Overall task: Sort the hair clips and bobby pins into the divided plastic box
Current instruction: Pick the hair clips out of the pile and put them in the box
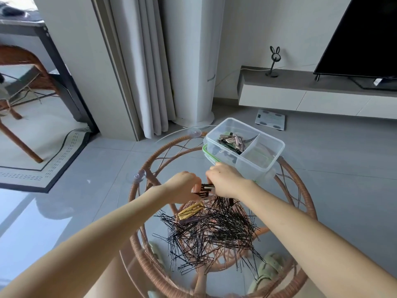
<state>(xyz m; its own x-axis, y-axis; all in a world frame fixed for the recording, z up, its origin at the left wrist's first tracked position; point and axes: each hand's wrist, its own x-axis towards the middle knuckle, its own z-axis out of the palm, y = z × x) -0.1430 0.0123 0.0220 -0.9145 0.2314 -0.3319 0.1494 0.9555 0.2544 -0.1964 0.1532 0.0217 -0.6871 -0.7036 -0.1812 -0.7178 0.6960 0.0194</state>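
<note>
I saw the round glass-topped rattan table (pixel 309 203) filling the lower view. At its far right edge sat the divided plastic box (pixel 255 167), resting on a green-rimmed lid. Its left compartment held a heap of sorted hair clips (pixel 233 141); the right one showed only a few thin pins, hard to make out. A big tangled pile of black bobby pins (pixel 214 233) lay on the glass nearer me. Above its far edge my left hand (pixel 182 187) and right hand (pixel 225 181) met, both with fingers curled, pinching dark hair clips (pixel 205 190) between them. A gold clip (pixel 191 210) and a brown clip (pixel 191 220) lay on the pile's left side.
</note>
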